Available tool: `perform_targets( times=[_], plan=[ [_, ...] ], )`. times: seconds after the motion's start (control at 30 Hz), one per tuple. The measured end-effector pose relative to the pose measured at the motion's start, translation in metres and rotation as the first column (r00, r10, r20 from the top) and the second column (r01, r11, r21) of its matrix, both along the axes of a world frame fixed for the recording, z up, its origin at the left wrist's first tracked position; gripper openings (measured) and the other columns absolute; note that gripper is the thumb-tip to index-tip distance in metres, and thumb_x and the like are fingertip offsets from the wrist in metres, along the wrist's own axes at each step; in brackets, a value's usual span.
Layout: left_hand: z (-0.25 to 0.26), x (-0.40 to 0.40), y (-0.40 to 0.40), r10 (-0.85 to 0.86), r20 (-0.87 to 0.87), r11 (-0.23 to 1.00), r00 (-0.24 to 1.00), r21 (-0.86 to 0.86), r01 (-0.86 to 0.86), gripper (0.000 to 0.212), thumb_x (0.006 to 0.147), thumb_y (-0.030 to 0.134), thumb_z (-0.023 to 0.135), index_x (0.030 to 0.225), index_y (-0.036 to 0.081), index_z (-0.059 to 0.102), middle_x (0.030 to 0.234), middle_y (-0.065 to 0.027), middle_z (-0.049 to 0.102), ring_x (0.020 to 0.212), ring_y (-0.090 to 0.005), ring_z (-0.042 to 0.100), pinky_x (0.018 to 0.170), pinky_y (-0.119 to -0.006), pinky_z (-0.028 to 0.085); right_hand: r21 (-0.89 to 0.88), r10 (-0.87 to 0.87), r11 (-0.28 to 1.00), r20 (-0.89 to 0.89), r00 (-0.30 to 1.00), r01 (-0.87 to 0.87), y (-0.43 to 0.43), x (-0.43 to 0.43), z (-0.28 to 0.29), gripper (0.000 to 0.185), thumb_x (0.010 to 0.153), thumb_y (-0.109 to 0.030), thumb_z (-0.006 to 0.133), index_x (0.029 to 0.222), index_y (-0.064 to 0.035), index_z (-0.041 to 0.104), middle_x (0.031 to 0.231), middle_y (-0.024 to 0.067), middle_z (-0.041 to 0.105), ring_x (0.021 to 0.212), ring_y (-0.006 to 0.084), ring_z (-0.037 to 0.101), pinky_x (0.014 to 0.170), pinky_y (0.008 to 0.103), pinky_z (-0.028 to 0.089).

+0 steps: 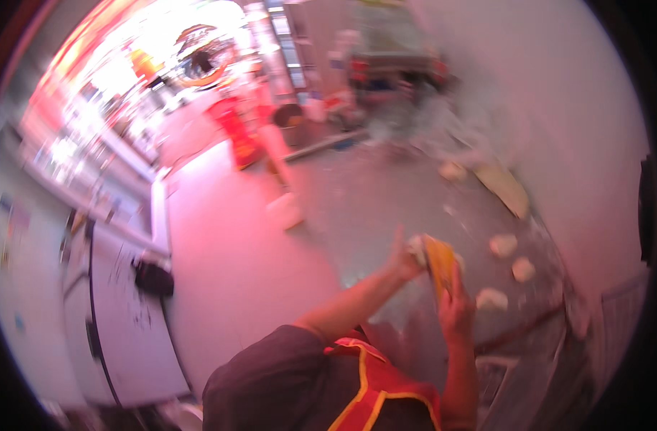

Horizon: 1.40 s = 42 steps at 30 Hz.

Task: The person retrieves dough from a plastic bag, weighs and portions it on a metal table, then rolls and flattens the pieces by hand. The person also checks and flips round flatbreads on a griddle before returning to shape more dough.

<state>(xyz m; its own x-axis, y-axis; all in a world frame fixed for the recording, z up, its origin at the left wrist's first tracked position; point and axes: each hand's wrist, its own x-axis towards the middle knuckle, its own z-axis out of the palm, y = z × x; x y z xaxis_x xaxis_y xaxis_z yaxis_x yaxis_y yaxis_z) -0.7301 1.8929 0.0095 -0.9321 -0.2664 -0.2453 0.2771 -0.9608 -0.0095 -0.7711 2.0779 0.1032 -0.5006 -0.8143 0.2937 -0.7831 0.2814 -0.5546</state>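
Observation:
My right hand (458, 310) grips a flat yellow piece (441, 258) that looks like a plastic dough scraper, though blur leaves its exact kind unsettled. On the left side of it, my left hand (406, 257) holds a pale lump of dough (416, 250) against the yellow piece. Both hands are above a grey metal worktable (371, 210). Three dough pieces lie to the right of my hands: one (503, 245), another (523, 269) and a longer one (491, 299). Farther off rest a small lump of dough (452, 172) and a large flattened slab of dough (503, 188).
A wall (565, 134) bounds the table on the right. Crumpled clear plastic (447, 124) lies at its far end. Near the left edge is a pale block-shaped object (285, 210). Beyond stand a red item (237, 134) and a dark-rimmed bucket (289, 124). A white chest or cabinet (137, 318) is left.

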Motion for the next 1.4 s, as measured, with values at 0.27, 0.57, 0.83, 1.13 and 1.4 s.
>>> perform_targets(
  times=[0.27,0.57,0.83,1.13,1.4],
  plan=[
    [-0.042,-0.058,-0.020,-0.198,0.346,0.825,0.917,-0.446,0.347,0.052,0.091,0.044,0.059,0.127,0.007,0.050,0.123,-0.0099,0.059,0.111,-0.0259,0.057,0.095,-0.040,0.045,-0.098,-0.246,0.956,0.236,0.940,0.275,-0.008,-0.032,-0.012,0.065,0.084,0.002,0.052,0.145,-0.0052,0.033,0.121,0.0262,0.058,0.103,0.0415,0.060,0.084,0.0438,0.050],
    [-0.044,-0.280,-0.062,0.345,0.230,-0.529,0.910,-0.753,0.391,0.038,0.090,0.029,0.059,0.118,0.004,0.055,0.095,-0.0185,0.067,0.089,-0.0336,0.065,0.077,-0.043,0.049,0.047,-0.689,0.673,0.402,0.603,0.738,0.055,-0.023,-0.002,0.063,0.086,-0.004,0.051,0.146,-0.0011,0.029,0.132,0.0260,0.051,0.117,0.0386,0.056,0.095,0.0384,0.046],
    [-0.076,-0.391,-0.052,0.189,-0.140,-0.936,0.972,-0.325,0.135,0.056,0.090,0.029,0.055,0.139,0.007,0.038,0.147,-0.0162,0.033,0.138,-0.0369,0.028,0.111,-0.053,0.025,0.180,-0.862,0.422,0.384,0.332,0.888,0.066,-0.025,0.007,0.064,0.086,-0.007,0.052,0.145,0.0006,0.029,0.126,0.0279,0.054,0.110,0.0380,0.059,0.091,0.0399,0.048],
    [-0.037,-0.395,-0.084,-0.211,0.191,0.301,0.959,-0.920,0.249,0.082,0.091,0.062,0.040,0.151,0.009,0.019,0.157,-0.0150,0.014,0.146,-0.0290,0.009,0.117,-0.049,0.009,0.011,-0.847,0.479,0.270,0.458,0.878,0.062,-0.059,0.006,0.058,0.088,-0.006,0.054,0.141,0.0020,0.032,0.127,0.0243,0.054,0.108,0.0366,0.059,0.090,0.0369,0.048],
    [0.053,-0.265,-0.073,-0.569,-0.104,0.791,0.815,-0.340,0.509,0.104,0.083,0.082,0.023,0.152,0.007,0.006,0.159,-0.0138,0.003,0.147,-0.0225,-0.004,0.117,-0.045,-0.002,-0.201,-0.342,0.933,-0.227,0.912,0.299,0.001,-0.121,0.024,0.036,0.087,0.003,0.054,0.122,0.0027,0.046,0.116,0.0240,0.060,0.099,0.0375,0.064,0.082,0.0397,0.053]
  ],
)
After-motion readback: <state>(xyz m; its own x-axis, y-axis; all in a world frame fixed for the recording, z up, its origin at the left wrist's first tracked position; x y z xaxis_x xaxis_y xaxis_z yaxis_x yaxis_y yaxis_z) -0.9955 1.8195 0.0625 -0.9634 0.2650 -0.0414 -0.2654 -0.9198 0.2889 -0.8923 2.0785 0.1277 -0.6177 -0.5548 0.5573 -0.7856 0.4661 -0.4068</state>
